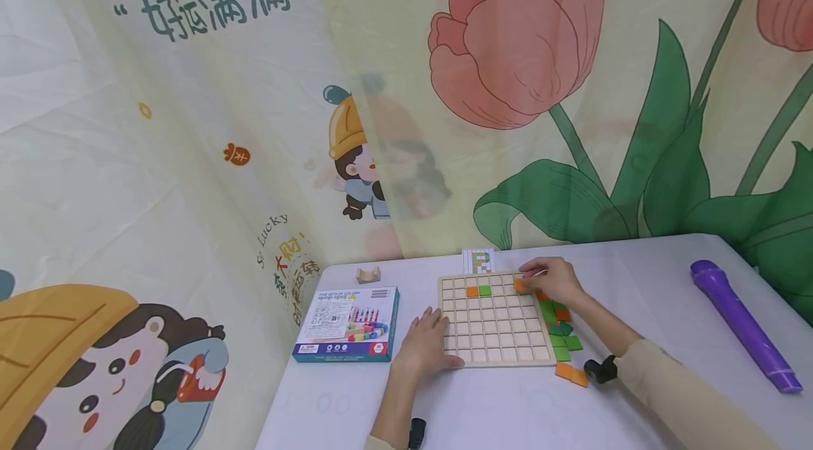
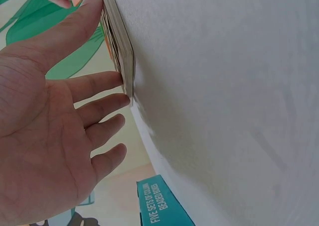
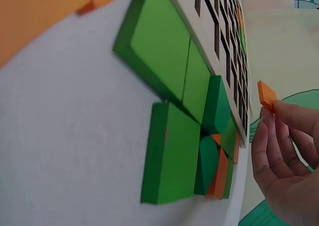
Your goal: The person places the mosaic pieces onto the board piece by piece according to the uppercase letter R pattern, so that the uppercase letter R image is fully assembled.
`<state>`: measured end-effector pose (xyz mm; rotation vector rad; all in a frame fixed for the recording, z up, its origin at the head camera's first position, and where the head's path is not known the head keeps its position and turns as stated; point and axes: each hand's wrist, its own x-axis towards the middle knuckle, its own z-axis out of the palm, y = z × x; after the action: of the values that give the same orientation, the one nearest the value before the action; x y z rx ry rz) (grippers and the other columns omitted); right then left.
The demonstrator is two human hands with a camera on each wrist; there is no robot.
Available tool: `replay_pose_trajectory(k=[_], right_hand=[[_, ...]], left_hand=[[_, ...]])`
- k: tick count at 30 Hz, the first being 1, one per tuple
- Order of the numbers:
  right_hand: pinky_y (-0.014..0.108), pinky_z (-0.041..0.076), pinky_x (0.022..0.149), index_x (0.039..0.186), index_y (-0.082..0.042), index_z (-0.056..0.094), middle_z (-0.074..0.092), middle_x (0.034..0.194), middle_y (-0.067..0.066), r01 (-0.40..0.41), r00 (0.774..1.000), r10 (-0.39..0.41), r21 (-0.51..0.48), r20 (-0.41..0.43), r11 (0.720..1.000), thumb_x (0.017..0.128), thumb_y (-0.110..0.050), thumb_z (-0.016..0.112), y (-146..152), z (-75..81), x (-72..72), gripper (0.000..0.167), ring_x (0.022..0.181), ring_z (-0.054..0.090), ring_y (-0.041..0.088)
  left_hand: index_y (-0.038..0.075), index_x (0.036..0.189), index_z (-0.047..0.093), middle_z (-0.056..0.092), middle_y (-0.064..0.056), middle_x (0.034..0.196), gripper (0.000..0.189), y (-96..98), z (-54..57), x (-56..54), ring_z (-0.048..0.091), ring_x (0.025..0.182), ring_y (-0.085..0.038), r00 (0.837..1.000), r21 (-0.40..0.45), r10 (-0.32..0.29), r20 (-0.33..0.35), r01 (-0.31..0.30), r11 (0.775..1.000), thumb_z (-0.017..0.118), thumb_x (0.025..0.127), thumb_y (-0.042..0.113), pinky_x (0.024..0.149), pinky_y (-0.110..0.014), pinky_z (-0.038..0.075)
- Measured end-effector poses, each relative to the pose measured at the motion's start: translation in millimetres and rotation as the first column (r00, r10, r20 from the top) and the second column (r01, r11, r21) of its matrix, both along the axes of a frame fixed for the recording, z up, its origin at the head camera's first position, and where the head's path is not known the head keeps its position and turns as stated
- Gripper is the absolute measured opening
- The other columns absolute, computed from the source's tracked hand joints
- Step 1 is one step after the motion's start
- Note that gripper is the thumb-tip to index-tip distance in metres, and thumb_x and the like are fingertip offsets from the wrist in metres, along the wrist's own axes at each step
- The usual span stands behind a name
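Observation:
A wooden grid board (image 1: 498,329) lies flat on the table, with one orange tile (image 1: 472,292) and one green tile (image 1: 485,290) side by side in its upper rows. My left hand (image 1: 422,344) rests against the board's left edge, fingers extended; in the left wrist view the thumb and fingertips touch the board's side. My right hand (image 1: 554,279) is over the board's upper right corner. Between its thumb and fingers it pinches an orange square tile (image 3: 267,95), held above the board in the right wrist view.
Loose green tiles (image 1: 560,341) and orange tiles (image 1: 571,374) lie along the board's right side. A pattern card (image 1: 478,261) is behind the board. At left are a boxed set (image 1: 346,324) and a small wooden piece (image 1: 368,275); a purple tube (image 1: 744,325) lies far right.

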<state>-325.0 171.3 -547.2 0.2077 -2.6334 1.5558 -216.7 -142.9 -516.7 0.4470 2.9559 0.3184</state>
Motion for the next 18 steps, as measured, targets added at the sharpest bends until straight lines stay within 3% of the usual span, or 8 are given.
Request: replay_pose_trajectory(k=[18], right_hand=[[0.031,0.056,0.067,0.105,-0.006,0.079,0.073,0.087,0.002,-0.028,1.000,0.028,0.036,-0.006,0.999,0.090,-0.012,0.082,-32,-7.1,-10.4,0.016,0.078,0.068,0.017]], left_hand=[[0.005,0.150,0.055,0.046,-0.015,0.161,0.089,0.4,0.0,0.5,0.032,0.155,-0.032,1.000,-0.010,0.000,-0.007,0.000,1.000,0.090,0.079,0.045,0.126,-0.051,0.028]])
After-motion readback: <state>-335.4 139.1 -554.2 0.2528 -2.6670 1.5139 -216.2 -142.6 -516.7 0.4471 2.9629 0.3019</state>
